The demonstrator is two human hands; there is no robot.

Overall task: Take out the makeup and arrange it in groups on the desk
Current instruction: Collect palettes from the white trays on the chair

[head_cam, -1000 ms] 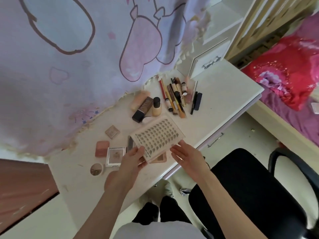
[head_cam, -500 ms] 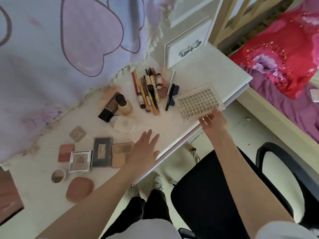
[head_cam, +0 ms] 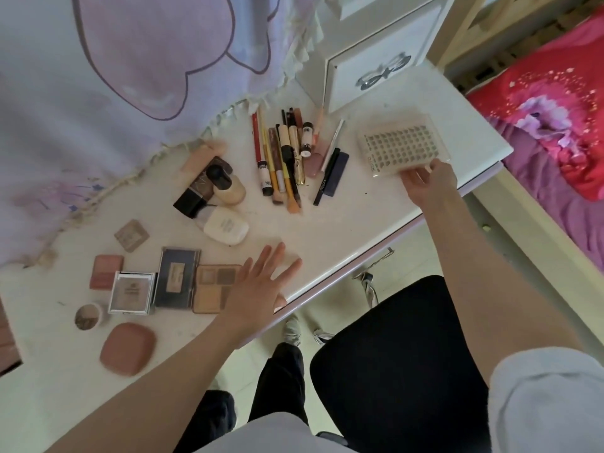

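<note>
At the table's [head_cam: 343,223] two o'clock corner, the right hand [head_cam: 428,181] grips the lash tray [head_cam: 403,148]; the left hand [head_cam: 258,286] is released. A careless release could tip the tray off the edge.

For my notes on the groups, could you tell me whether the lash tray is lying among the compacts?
No, the lash tray lies at the desk's far right corner, under the right hand, apart from the compacts.
</note>
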